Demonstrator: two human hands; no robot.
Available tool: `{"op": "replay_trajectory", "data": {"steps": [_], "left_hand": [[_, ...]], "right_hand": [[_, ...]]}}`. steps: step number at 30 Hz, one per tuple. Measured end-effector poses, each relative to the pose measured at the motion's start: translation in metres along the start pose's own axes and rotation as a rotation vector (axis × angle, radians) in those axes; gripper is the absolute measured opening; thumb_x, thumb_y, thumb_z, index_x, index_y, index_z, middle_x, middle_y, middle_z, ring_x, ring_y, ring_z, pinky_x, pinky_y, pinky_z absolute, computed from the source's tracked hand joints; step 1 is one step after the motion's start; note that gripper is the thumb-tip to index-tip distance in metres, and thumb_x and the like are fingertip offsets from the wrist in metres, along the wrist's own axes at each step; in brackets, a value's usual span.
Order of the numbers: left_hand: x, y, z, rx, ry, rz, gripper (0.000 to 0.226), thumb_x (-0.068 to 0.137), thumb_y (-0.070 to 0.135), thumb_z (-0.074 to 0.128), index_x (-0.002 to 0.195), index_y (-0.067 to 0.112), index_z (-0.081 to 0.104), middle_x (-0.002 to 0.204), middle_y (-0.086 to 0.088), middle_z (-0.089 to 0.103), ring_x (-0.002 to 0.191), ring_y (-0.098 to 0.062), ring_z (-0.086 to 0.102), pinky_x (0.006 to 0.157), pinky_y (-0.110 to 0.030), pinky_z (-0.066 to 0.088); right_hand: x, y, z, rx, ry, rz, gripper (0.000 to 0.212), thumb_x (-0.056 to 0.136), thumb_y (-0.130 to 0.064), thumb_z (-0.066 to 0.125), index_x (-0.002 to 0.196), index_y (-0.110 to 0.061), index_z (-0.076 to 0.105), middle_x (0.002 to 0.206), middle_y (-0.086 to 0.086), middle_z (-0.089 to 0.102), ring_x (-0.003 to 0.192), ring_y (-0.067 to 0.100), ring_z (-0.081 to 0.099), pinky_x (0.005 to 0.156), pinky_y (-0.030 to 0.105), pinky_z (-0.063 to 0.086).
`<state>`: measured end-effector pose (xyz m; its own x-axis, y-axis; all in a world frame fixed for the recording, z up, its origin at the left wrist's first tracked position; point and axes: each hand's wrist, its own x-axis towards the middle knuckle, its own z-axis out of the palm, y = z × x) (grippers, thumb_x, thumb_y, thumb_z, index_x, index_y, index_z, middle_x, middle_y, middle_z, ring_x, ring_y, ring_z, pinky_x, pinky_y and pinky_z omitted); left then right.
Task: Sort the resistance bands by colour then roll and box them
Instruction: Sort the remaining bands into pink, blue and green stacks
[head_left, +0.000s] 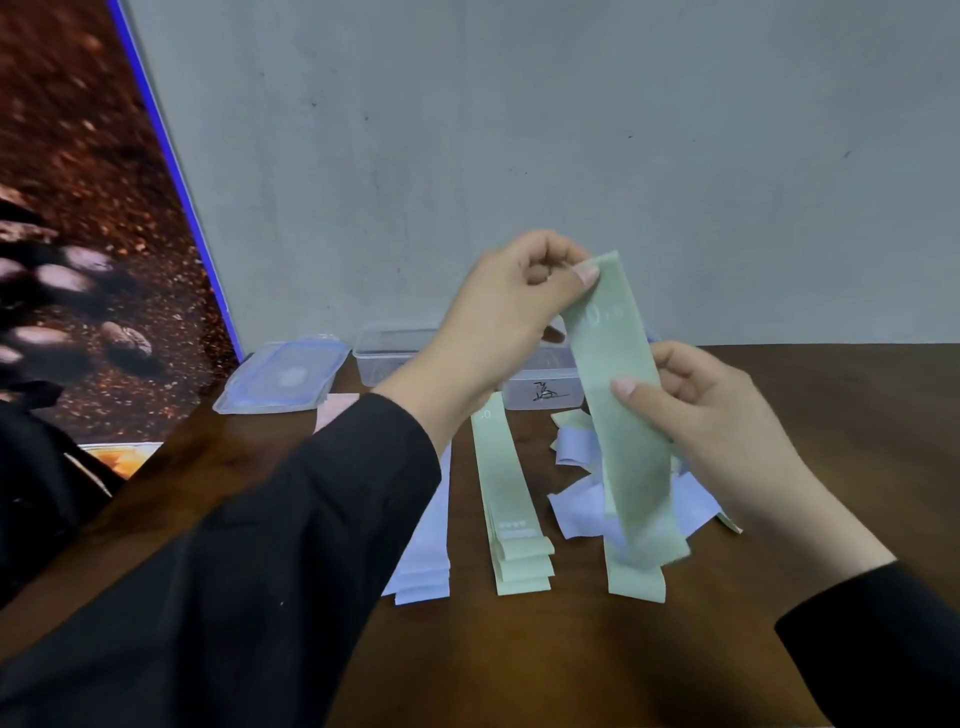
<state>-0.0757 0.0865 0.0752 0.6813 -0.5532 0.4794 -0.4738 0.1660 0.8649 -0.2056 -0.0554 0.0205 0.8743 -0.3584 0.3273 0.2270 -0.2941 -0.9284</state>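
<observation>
Table (545, 665): dark brown wood, smooth, low sheen with soft light patches.

Held green band (623, 415): thin flexible sheet, rubbery look, matt, faint white print near the top; slightly translucent where it hangs.

Green stack (511, 499): same matt sheet, flat layers, white print at the near end.

Lilac bands (576, 512): same thin matt stuff, crumpled.

Box (384, 345) and lid (285, 376): clear plastic, smooth, mildly glossy; lid edged in blue.

Wall (571, 156): grey, matt, lightly scuffed.

Sleeves (260, 545): black cloth, matt, softly creased.
</observation>
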Motion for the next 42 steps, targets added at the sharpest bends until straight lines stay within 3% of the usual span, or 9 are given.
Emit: {"op": "replay_trajectory", "data": {"steps": [13, 22, 25, 27, 28, 30, 32, 38, 42], "left_hand": [[0.045, -0.023, -0.06, 0.368, 0.244, 0.019, 0.008, 0.092, 0.02, 0.067, 0.085, 0.018, 0.066, 0.073, 0.008, 0.056, 0.063, -0.005, 0.046, 0.059, -0.019, 0.037], [0.068, -0.114, -0.073, 0.557, 0.188, -0.221, 0.004, 0.093, 0.017, 0.068, 0.09, 0.015, 0.07, 0.068, 0.005, 0.052, 0.057, -0.01, 0.044, 0.051, -0.02, 0.036], [0.072, -0.146, -0.068, 0.592, 0.177, -0.264, 0.006, 0.093, 0.017, 0.068, 0.092, 0.013, 0.072, 0.066, 0.006, 0.052, 0.058, -0.011, 0.045, 0.052, -0.022, 0.037], [0.072, -0.171, -0.065, 0.607, 0.151, -0.314, 0.007, 0.093, 0.017, 0.068, 0.096, 0.011, 0.071, 0.071, 0.005, 0.056, 0.066, -0.016, 0.052, 0.057, -0.023, 0.043], [0.07, -0.185, -0.063, 0.616, 0.117, -0.348, 0.01, 0.094, 0.017, 0.068, 0.101, 0.011, 0.071, 0.079, 0.002, 0.062, 0.076, -0.018, 0.057, 0.066, -0.026, 0.05], [0.062, -0.21, -0.06, 0.695, 0.003, -0.418, 0.025, 0.093, 0.017, 0.069, 0.118, 0.013, 0.067, 0.109, -0.004, 0.067, 0.101, -0.023, 0.063, 0.089, -0.033, 0.054], [0.05, -0.227, -0.053, 0.856, -0.103, -0.413, 0.038, 0.093, 0.018, 0.068, 0.13, 0.017, 0.06, 0.128, -0.007, 0.059, 0.113, -0.027, 0.06, 0.097, -0.037, 0.051], [0.025, -0.239, -0.039, 1.093, -0.406, -0.319, 0.036, 0.095, 0.046, 0.061, 0.124, 0.026, 0.065, 0.126, -0.004, 0.055, 0.115, -0.027, 0.052, 0.098, -0.044, 0.046], [0.019, -0.223, -0.024, 1.218, -0.321, -0.192, 0.032, 0.098, 0.046, 0.055, 0.121, 0.026, 0.066, 0.12, -0.004, 0.059, 0.113, -0.029, 0.052, 0.093, -0.045, 0.043]], "right_hand": [[-0.023, 0.061, 0.08, 0.048, -0.15, 0.228, 0.019, 0.101, -0.022, 0.062, 0.116, -0.033, 0.065, 0.11, -0.019, 0.074, 0.103, 0.005, 0.071, 0.091, 0.031, 0.059], [-0.026, 0.101, 0.087, -0.628, -0.104, 0.202, 0.069, 0.101, -0.043, 0.056, 0.158, -0.046, 0.017, 0.088, -0.009, 0.067, 0.08, 0.008, 0.068, 0.065, 0.023, 0.054], [-0.026, 0.117, 0.091, -0.76, -0.071, 0.055, 0.055, 0.101, -0.046, 0.055, 0.153, -0.041, 0.036, 0.054, -0.009, 0.049, 0.053, -0.001, 0.057, 0.05, 0.012, 0.043], [-0.026, 0.137, 0.092, -0.849, 0.029, -0.147, 0.038, 0.098, -0.048, 0.054, 0.127, -0.029, 0.07, 0.06, -0.013, 0.058, 0.057, 0.001, 0.061, 0.057, 0.005, 0.042], [-0.028, 0.146, 0.093, -0.895, 0.06, -0.216, 0.041, 0.094, -0.051, 0.051, 0.113, -0.025, 0.077, 0.07, -0.012, 0.064, 0.064, 0.007, 0.064, 0.063, 0.014, 0.05], [-0.031, 0.16, 0.097, -0.985, 0.062, -0.226, 0.043, 0.093, -0.052, 0.045, 0.1, -0.027, 0.079, 0.081, -0.01, 0.062, 0.07, 0.017, 0.062, 0.064, 0.034, 0.054], [-0.033, 0.162, 0.1, -1.027, 0.062, -0.186, 0.044, 0.094, -0.054, 0.042, 0.097, -0.03, 0.079, 0.085, -0.009, 0.058, 0.073, 0.018, 0.058, 0.064, 0.037, 0.052], [-0.033, 0.157, 0.099, -0.976, 0.086, -0.157, 0.044, 0.095, -0.057, 0.041, 0.095, -0.032, 0.078, 0.096, -0.008, 0.053, 0.085, 0.017, 0.053, 0.07, 0.038, 0.05], [-0.034, 0.141, 0.091, -0.813, 0.122, -0.238, 0.037, 0.098, -0.047, 0.046, 0.117, -0.026, 0.07, 0.122, -0.007, 0.05, 0.109, 0.013, 0.049, 0.088, 0.032, 0.048]]}}
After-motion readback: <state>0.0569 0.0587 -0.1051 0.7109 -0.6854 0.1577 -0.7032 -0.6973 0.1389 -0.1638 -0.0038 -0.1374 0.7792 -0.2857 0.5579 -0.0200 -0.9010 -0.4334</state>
